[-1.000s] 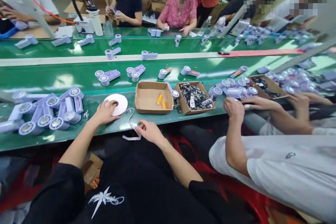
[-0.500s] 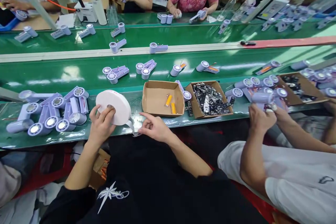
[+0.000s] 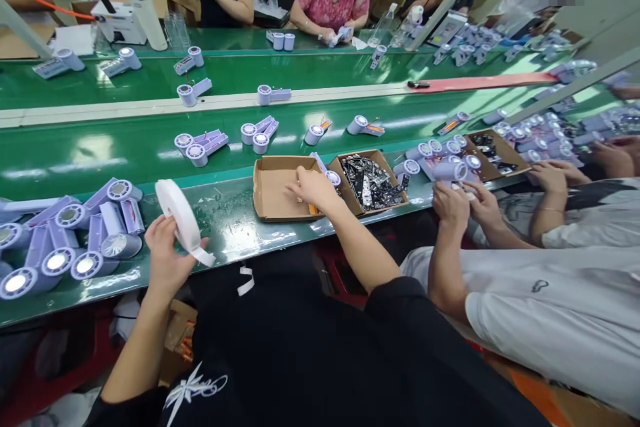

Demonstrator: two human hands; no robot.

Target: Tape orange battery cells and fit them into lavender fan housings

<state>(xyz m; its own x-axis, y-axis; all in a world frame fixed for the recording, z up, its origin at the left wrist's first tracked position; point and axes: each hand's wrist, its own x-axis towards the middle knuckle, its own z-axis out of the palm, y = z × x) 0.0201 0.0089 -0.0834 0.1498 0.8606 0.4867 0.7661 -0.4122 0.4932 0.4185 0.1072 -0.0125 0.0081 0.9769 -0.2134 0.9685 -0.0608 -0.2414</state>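
My left hand [image 3: 169, 250] grips a roll of white tape [image 3: 183, 217], its fingers at the core and its thumb by the loose end. The roll stands tilted on edge above the bench's front. My right hand [image 3: 315, 188] reaches into a shallow cardboard box [image 3: 273, 213], fingers bent downward and apart. Just below that hand an orange battery [image 3: 313, 209] shows in part; the fingers and palm cover what else lies there. A short curled strip of white tape [image 3: 245, 281] shows against my black shirt, separate from the roll.
Purple fan housings [image 3: 90, 233] lie piled at the left. Right of the battery box stands a box of black circuit boards [image 3: 370, 183]. More housings sit along the green conveyor [image 3: 220, 110]. A co-worker's hands [image 3: 453, 203] work close by on the right; other people sit opposite.
My right hand has left the tape end and moved right into the cardboard box. The roll has turned more edge-on in my left hand. A separate tape strip now shows below. The view has shifted right.
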